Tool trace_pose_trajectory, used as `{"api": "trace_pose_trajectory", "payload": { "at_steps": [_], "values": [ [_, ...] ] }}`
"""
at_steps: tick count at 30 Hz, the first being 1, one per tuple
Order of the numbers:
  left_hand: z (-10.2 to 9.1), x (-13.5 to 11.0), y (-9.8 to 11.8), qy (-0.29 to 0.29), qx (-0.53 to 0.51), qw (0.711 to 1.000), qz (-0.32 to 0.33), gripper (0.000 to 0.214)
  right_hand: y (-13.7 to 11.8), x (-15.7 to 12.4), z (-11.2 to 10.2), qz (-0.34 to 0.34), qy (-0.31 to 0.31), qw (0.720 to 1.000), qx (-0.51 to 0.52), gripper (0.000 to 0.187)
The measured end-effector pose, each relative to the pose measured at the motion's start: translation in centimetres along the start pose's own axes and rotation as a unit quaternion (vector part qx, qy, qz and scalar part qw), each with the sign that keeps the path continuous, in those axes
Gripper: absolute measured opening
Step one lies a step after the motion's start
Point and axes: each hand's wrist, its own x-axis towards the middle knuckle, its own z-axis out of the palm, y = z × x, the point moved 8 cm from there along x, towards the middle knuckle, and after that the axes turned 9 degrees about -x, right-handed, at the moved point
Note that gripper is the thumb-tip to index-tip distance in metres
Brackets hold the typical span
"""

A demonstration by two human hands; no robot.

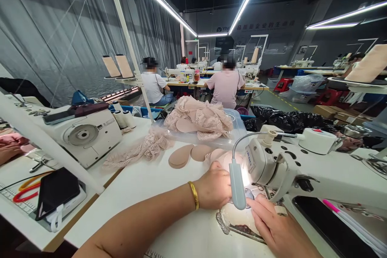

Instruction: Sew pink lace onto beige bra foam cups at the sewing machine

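Observation:
My left hand (213, 187), with a gold bangle on its wrist, rests on a pale pink padded cup (226, 160) just left of the needle area of the white sewing machine (305, 169). Its fingers are hidden behind the machine's grey gooseneck lamp (237, 183). My right hand (276, 227) lies flat on the brightly lit fabric (238, 217) over the needle plate, fingers stretched out toward the needle. Two loose tan cups (189, 154) lie on the white table (151, 193) beyond my left hand.
A clear bin (238, 129) holds a heap of pink lace pieces (201, 117); a lace strip (142, 150) trails left. Another sewing machine (86, 133) stands at left, with a black wallet (56, 191) and red-orange cords (26, 191). Two seated people work farther back. Black bags (284, 119) lie right.

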Motion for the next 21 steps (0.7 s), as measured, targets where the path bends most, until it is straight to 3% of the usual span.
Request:
{"api": "trace_pose_trajectory", "payload": {
  "at_steps": [4,6,8,10,13,15,17,21],
  "values": [
    [-1.9,-1.1,-3.5,0.082,-0.028,0.983,-0.159,0.023,-0.1,0.2,-0.1,0.011,-0.05,0.998,0.04,0.037],
    [-2.5,-2.1,-4.8,0.079,-0.022,0.975,-0.208,0.03,-0.2,0.3,-0.2,0.015,-0.064,0.996,0.062,0.034],
    [-2.3,-2.9,-5.1,0.036,-0.013,0.974,-0.221,0.02,-0.2,0.5,-0.5,0.011,-0.059,0.996,0.07,0.033],
    [-1.7,-3.3,-4.6,-0.014,-0.007,0.976,-0.215,0.006,-0.1,0.6,-0.8,0.01,-0.049,0.996,0.068,0.032],
    [-0.5,-2.6,-1.8,-0.061,-0.01,0.989,-0.132,0.018,-0.1,0.6,-0.8,0.008,-0.043,0.997,0.065,0.032],
    [0.1,-1.8,0.8,-0.054,-0.022,0.997,-0.041,0.011,-0.1,0.6,-0.6,0.008,-0.048,0.997,0.064,0.031],
    [0.2,-1.1,2.4,-0.02,-0.033,0.999,0.011,0.011,-0.1,0.6,-0.5,0.009,-0.048,0.997,0.057,0.03],
    [0.1,-0.5,2.5,0.019,-0.078,0.996,-0.045,0.022,-0.1,0.7,-0.7,0.003,-0.032,0.999,0.03,0.032]
  ]
}}
